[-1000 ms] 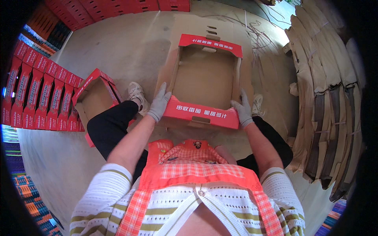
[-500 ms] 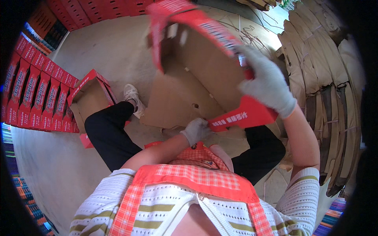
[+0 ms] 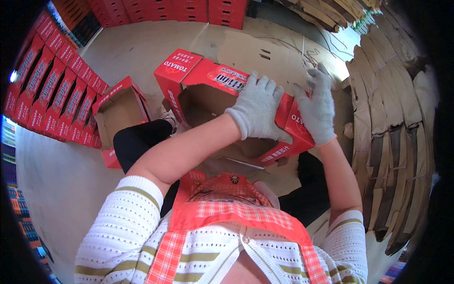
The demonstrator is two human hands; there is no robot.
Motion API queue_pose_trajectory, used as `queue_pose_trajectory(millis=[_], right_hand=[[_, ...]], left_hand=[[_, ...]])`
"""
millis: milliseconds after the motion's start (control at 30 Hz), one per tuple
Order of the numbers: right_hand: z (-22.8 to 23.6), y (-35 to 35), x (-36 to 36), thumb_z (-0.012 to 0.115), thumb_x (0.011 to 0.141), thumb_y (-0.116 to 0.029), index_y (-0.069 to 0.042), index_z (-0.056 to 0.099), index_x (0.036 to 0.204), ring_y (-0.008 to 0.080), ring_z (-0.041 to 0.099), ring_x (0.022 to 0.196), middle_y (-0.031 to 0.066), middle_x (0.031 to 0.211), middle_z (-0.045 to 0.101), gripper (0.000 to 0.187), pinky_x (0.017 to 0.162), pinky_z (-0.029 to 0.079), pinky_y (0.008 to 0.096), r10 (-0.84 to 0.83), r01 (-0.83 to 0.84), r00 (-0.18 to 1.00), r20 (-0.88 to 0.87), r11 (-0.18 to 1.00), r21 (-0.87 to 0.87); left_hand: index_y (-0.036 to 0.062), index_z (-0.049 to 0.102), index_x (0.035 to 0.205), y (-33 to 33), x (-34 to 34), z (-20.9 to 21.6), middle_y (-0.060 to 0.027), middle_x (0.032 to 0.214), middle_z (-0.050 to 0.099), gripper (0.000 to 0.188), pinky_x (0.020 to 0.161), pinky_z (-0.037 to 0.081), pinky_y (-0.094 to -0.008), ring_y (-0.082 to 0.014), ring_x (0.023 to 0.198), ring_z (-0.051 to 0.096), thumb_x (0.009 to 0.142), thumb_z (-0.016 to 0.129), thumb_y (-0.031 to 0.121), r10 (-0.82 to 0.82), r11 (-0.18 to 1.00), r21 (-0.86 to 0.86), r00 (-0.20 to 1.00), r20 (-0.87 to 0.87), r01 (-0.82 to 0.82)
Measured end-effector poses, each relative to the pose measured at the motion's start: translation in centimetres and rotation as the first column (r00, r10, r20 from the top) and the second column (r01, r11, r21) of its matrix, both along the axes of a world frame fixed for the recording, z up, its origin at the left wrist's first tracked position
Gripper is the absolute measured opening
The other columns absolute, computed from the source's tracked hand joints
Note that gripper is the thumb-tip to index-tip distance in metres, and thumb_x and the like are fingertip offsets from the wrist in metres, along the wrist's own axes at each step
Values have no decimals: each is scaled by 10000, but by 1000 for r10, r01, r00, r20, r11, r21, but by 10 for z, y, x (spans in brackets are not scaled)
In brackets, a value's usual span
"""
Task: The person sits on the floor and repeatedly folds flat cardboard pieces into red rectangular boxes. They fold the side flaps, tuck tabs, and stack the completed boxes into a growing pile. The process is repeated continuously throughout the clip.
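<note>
A red cardboard carton (image 3: 201, 69) with a brown inside is tilted on its side between my knees, its open face toward me. My left hand (image 3: 259, 106), in a pale grey glove, lies over the carton's right part. Its fingers reach onto the red long panel and its thumb stretches toward the right end. My right hand (image 3: 318, 110), gloved too, rests against the outside of the right end panel, thumb and fingers apart; the fingertips are slightly blurred. A brown flap (image 3: 262, 57) stands out beyond the carton's far side.
Another red carton (image 3: 118, 111) stands by my left knee, beside a stack of red cartons (image 3: 52, 90). More red cartons (image 3: 189, 10) line the far wall. Bundles of flat brown cardboard (image 3: 388, 113) are piled on the right. Loose strapping (image 3: 309, 59) lies on the floor behind.
The carton has come down and turned, so its printed long panel faces up. My left hand has moved from the lower flap to the panel; my right hand has shifted to the right end.
</note>
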State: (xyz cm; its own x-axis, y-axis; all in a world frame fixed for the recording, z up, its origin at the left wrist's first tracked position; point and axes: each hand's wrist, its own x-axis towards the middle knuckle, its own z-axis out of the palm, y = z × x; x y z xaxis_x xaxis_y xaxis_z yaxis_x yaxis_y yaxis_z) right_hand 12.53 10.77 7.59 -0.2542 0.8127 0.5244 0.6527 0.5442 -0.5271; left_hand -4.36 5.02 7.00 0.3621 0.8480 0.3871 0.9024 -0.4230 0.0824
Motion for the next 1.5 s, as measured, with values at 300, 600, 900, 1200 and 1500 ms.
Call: queue_pose_trajectory(millis=[300,600,900,1200,1500], right_hand=[[28,18,24,561,921,-291,-62,647,758,349,656,669,153,723,664,295,658,519,448,146,-221,724,674,975,26],[4,48,-19,529,893,-267,-71,694,894,371,651,885,179,896,684,256,798,504,484,204,-107,799,565,974,-202],[5,-10,-40,716,696,-262,-63,617,1114,366,641,965,189,1014,671,473,825,515,418,431,-384,820,375,902,-197],[-64,53,75,664,778,-240,13,664,1037,233,626,856,100,963,679,362,797,503,350,-355,-540,688,-633,332,-773],[-175,30,100,513,948,-205,-26,677,991,191,632,882,94,973,693,246,800,508,359,-110,-129,952,-287,705,-697]], left_hand=[[26,604,921,14,-11,-5,-129,903,598,940,822,408,-368,-278,900,576,501,641,867,-135,984,-121,991,4,134],[-68,495,1271,2,-6,-14,-220,1170,565,1156,1023,356,-402,-334,1106,538,597,584,867,-63,996,-55,988,143,72],[-15,421,1399,-17,-77,-41,-201,1392,480,652,1108,331,-430,-382,1275,471,882,667,295,-343,931,55,811,474,362],[56,103,1535,-180,-124,-51,-283,1561,110,1438,1143,91,-618,-461,1448,138,457,831,669,-101,994,-12,980,168,105],[84,466,1388,-59,18,-42,-228,1377,468,910,1078,354,-494,-416,1254,449,612,816,407,-355,934,59,892,279,353]])
